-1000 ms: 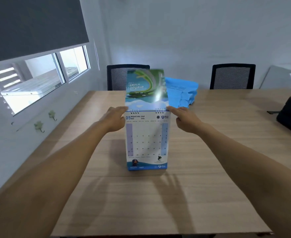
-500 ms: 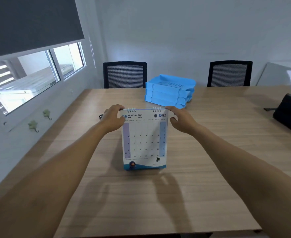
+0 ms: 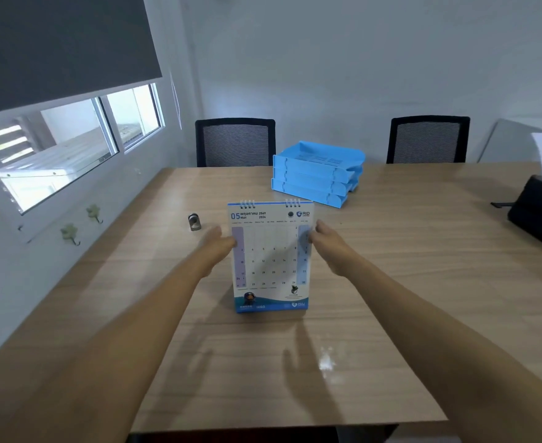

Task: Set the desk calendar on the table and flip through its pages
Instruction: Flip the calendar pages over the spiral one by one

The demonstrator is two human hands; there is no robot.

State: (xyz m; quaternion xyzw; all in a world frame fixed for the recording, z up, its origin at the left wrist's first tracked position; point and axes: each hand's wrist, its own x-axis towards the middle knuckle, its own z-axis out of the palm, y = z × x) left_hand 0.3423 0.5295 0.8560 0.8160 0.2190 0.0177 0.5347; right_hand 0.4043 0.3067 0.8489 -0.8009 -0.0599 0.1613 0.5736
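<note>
even, cool daylight from the window (image 3: 71, 155) on the left, moderately bright, with the roller blind (image 3: 55, 43) above it reading dark and the outside view blown out. soft double shadows of the arms fall on the near table (image 3: 391, 282), with a small glare patch near right of centre. wide-angle bending at the edges warps walls and table rim; both hands slightly motion-blurred, calendar (image 3: 271, 257) print soft, overall compression smear.
</note>
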